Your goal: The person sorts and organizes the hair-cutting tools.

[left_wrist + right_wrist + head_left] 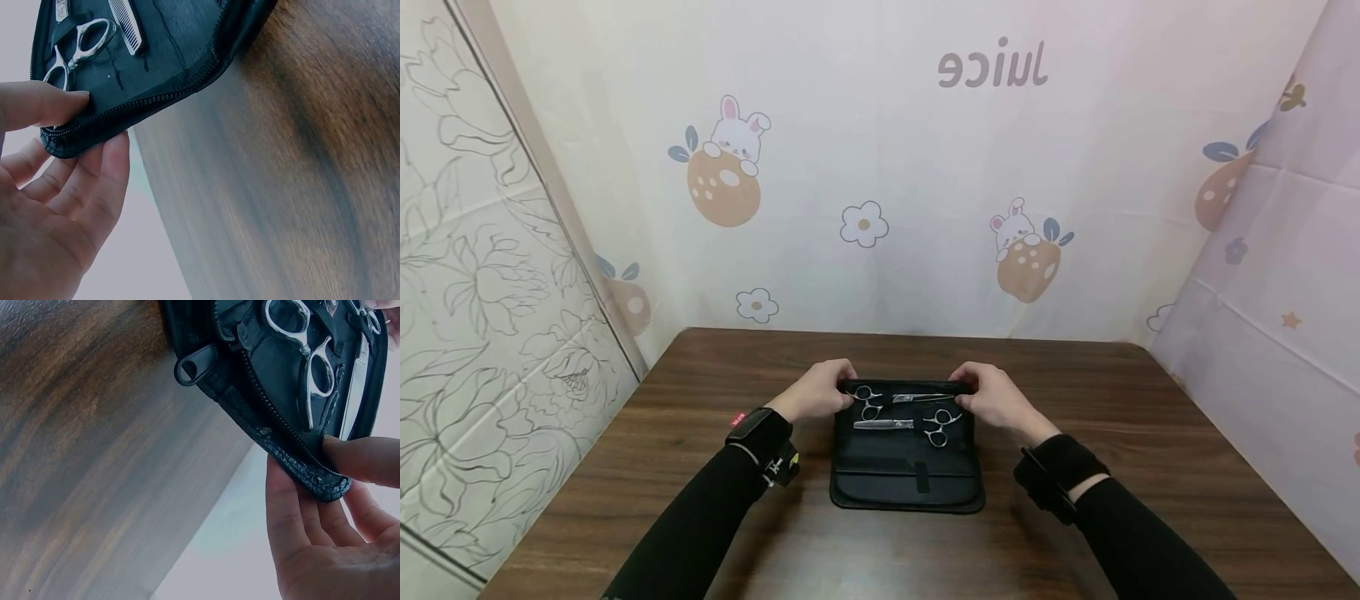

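An unfolded black zippered case (880, 462) lies before me on the wooden table, its far half tilted up off the surface. Two pairs of scissors are strapped inside: one pair (937, 437) with a toothed blade pointing left, the other (871, 410) pointing right along the far edge. My left hand (817, 392) pinches the far left corner, thumb on the inner face and fingers beneath, as the left wrist view shows. At the far right corner my right hand (996, 398) grips likewise. In the right wrist view a zipper pull (195, 365) hangs at the case's edge.
Dark wooden table (1075, 392) surrounds the case on every side. Behind it hangs a pale curtain (865, 125) printed with rabbits and fruit. A flower-patterned panel (497, 275) stands at the left, and more curtain (1285, 333) at the right.
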A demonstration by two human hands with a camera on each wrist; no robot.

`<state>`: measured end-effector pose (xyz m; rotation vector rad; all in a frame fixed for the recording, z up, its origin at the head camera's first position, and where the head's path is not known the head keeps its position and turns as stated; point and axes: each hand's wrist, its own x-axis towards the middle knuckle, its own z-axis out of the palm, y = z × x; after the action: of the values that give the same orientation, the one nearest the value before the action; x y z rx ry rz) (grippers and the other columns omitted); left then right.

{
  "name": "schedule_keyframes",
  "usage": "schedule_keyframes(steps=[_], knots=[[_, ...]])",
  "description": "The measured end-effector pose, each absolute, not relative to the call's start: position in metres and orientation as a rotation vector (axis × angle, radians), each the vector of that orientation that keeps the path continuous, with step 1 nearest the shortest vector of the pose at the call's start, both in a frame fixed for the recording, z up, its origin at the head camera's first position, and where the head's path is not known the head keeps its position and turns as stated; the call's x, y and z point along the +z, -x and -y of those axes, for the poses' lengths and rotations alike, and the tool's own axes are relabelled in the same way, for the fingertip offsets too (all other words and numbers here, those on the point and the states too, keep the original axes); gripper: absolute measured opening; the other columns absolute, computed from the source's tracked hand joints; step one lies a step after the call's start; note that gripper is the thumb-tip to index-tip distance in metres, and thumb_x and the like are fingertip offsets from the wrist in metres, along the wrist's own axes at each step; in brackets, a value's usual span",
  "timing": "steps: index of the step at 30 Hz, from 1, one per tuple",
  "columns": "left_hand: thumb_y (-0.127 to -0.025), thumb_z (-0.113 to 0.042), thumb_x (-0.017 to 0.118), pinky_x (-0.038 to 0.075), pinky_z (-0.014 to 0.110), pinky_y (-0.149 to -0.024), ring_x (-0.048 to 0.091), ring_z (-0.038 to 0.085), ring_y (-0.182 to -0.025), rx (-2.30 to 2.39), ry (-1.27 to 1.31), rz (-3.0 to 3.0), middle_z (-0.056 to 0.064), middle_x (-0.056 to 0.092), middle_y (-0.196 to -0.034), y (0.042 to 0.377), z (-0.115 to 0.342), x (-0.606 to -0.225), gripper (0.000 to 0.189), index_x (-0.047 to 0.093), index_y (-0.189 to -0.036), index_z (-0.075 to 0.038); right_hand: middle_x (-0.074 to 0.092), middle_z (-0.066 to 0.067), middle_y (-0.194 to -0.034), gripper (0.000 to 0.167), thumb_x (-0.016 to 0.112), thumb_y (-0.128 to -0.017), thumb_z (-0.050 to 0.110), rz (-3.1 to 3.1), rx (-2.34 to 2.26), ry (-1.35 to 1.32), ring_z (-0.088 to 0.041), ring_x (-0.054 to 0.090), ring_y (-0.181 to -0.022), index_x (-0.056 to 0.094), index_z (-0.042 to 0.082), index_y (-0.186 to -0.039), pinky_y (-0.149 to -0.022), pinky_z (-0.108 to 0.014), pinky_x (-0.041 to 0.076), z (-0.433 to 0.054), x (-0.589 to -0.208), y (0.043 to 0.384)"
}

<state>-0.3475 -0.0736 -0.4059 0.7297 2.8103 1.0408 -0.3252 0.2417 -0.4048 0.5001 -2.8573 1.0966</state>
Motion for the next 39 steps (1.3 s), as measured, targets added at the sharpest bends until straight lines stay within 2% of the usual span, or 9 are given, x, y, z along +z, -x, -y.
schedule_keyframes(steps=[9, 21, 39], knots=[[-0.092, 0.000, 0.069, 0.046, 0.037, -0.078, 0.055, 0.022, -0.085, 1.118, -0.732, -2.802, 0.004, 0.060, -0.093, 0.3444, 0.0755, -0.4046, 0.015, 0.062, -0.103, -0.007, 0.066, -0.011, -0.101, 0.022, 0.067, -0.091, -0.003, 2.834, 1.048, -0.489, -0.026, 0.057, -0.089, 0.067, 0.002, -0.113, -0.079, -0.040, 0.049, -0.2382, -0.4026, 0.3239], [-0.093, 0.002, 0.068, 0.047, 0.040, -0.085, 0.055, 0.022, -0.092, 1.121, -0.745, -2.842, 0.004, 0.060, -0.100, 0.3420, 0.0729, -0.4034, 0.016, 0.061, -0.102, -0.009, 0.067, -0.010, -0.101, 0.021, 0.067, -0.090, -0.005, 2.779, 1.003, -0.512, -0.025, 0.059, -0.089, 0.067, 0.003, -0.109, -0.081, -0.042, 0.049, -0.2372, -0.4026, 0.3216], [-0.091, 0.005, 0.069, 0.048, 0.042, -0.088, 0.055, 0.022, -0.095, 1.042, -0.914, -3.006, 0.006, 0.058, -0.104, 0.3438, 0.0713, -0.4052, 0.020, 0.060, -0.104, -0.008, 0.066, -0.010, -0.103, 0.021, 0.064, -0.087, -0.009, 2.656, 0.948, -0.570, -0.026, 0.060, -0.092, 0.066, 0.004, -0.104, -0.082, -0.044, 0.050, -0.2358, -0.4034, 0.3155]])
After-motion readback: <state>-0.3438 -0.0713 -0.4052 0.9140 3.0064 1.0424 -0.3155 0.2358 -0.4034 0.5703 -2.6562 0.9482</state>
